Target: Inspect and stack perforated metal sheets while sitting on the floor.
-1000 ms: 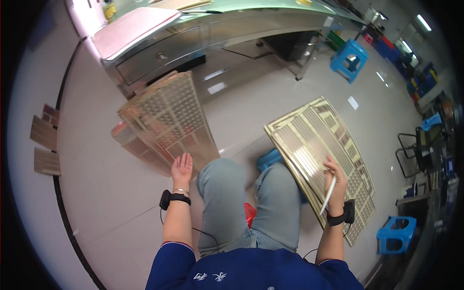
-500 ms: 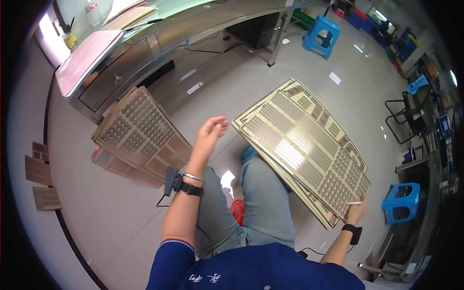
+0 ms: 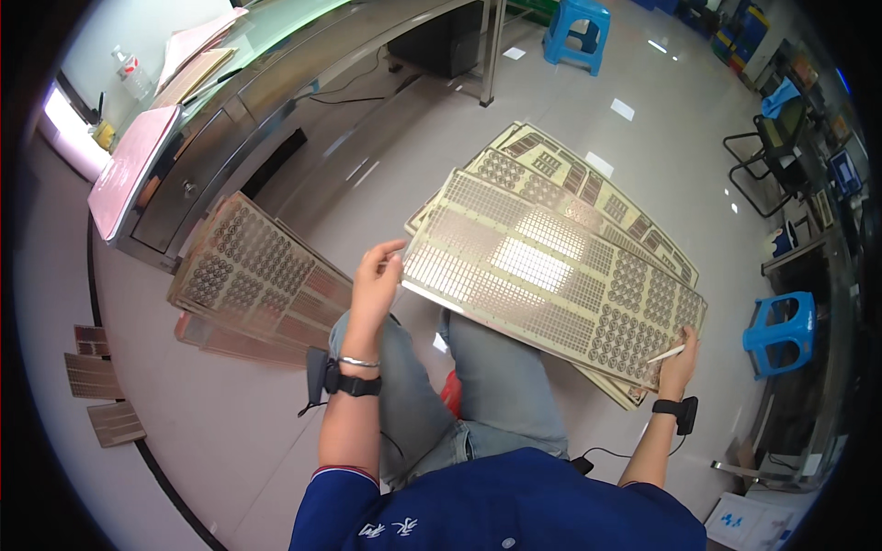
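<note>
A pale yellow-green circuit board panel [image 3: 514,262] with rows of metallic pads and round patterns lies tilted across my lap, turned out from the stack of similar panels [image 3: 634,217] beneath it. My right hand [image 3: 678,365] grips its right end, fingers wrapped at the edge. A thin white pen-like stick [image 3: 666,354] is also held in that hand, lying over the panel. Beside the panel's left end is my left hand [image 3: 375,280], fingers bent and apart; whether the fingertips touch the edge I cannot tell.
On my left, another stack of panels [image 3: 262,262] leans by a metal desk [image 3: 197,184]. Smaller panels [image 3: 92,375] rest along the left wall. Blue stools [image 3: 781,332] stand at right and far [image 3: 579,32]. A black chair [image 3: 776,151] is at the far right.
The top panel has swung out from the stack toward me and left, its left end now by my left hand. My right hand keeps its hold. The view has shifted somewhat.
</note>
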Motion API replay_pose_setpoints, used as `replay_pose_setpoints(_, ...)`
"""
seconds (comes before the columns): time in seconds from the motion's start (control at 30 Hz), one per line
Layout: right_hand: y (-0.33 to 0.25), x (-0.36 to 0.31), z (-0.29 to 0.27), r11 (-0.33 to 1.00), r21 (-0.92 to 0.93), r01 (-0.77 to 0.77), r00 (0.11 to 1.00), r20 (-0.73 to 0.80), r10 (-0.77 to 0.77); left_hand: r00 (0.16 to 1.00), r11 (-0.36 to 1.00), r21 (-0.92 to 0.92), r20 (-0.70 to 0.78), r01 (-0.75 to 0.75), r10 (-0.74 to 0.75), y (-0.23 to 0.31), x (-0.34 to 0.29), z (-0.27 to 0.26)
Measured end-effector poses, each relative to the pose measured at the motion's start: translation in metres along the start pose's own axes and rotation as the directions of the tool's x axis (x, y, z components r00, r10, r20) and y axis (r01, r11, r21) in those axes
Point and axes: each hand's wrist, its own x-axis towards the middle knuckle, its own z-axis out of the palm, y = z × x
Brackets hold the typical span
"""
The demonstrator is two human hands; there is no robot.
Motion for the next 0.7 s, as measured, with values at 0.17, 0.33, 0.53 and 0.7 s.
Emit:
replay_pose_setpoints(0.17, 0.007, 0.008, 0.005, 0.995, 0.041, 0.092, 0.995, 0.022, -0.093, 0.863, 0.609, -0.616, 0.293, 0.500, -0.412, 0.006, -0.031, -0.032)
replay_pose_setpoints(0.33, -0.002, 0.011, 0.003, 0.983, 0.112, 0.144, 0.987, 0.051, -0.150, 0.806, 0.432, -0.688, 0.422, 0.582, -0.414, -0.001, -0.047, -0.029)
replay_pose_setpoints(0.53, 0.017, 0.012, -0.002, 0.983, 0.183, 0.034, 0.999, 0.029, -0.040, 0.897, 0.619, -0.650, 0.353, 0.440, -0.267, -0.006, -0.073, -0.038)
replay_pose_setpoints(0.7, 0.008, 0.016, -0.012, 0.949, 0.315, 0.019, 1.000, -0.010, -0.017, 0.917, 0.628, -0.668, 0.295, 0.399, -0.269, -0.014, -0.095, -0.056)
